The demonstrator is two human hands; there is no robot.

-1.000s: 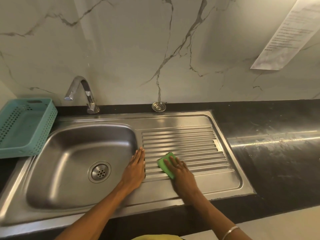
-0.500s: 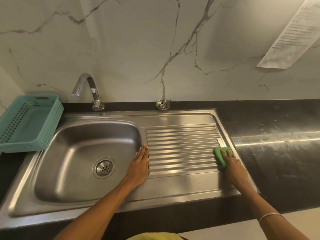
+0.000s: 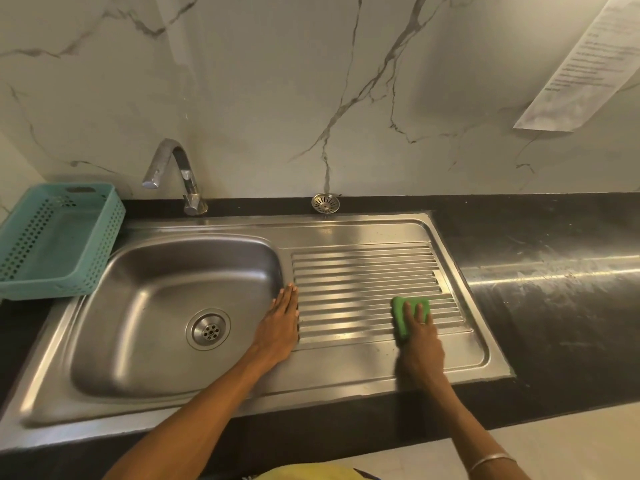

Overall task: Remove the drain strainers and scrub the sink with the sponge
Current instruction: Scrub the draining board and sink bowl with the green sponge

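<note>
Flatly, the left hand [image 3: 281,322] lies spread, palm down, on the steel strip between the basin and the ribbed drainboard [image 3: 367,271], fingers straight and together, holding nothing. The right hand [image 3: 420,336] presses the green sponge [image 3: 401,315] down onto the ribs with fingers extended over it, at about 4 o'clock on the drainboard; the sponge shows at the fingertips and along the hand's left side. A thin bangle [image 3: 491,459] circles the right wrist.

Around them, the steel sink [image 3: 138,344] fills the middle of the view, 1 drain strainer [image 3: 207,331] seated in the basin floor. A teal perforated basket [image 3: 52,244] stands at 9 o'clock, overlapping the sink's left rim. The chrome faucet [image 3: 176,174] rises at 11 o'clock. A second strainer [image 3: 325,203] rests at 12 o'clock on the black counter [image 3: 554,306] against the wall.

Behind, the wall is veined marble [image 3: 277,98], with a printed paper sheet [image 3: 602,60] at 2 o'clock.
</note>
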